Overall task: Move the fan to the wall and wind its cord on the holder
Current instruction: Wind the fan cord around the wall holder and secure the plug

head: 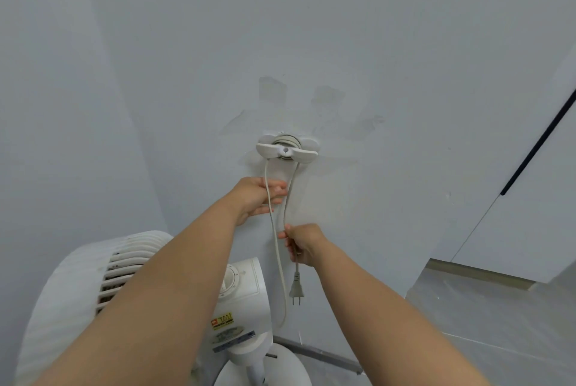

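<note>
A white fan stands against the pale wall at the lower left, its control box and stem just to the right. A white cord holder is fixed on the wall above, with several turns of the grey cord wound on it. Two strands hang down from it. My left hand reaches up beside the left strand, fingers straight and touching the cord. My right hand pinches the right strand, and the plug dangles just below it.
The wall has patchy repaired spots around the holder. A white door with a dark handle strip is at the right. Grey floor tiles lie at the lower right, and the fan's round base sits at the bottom.
</note>
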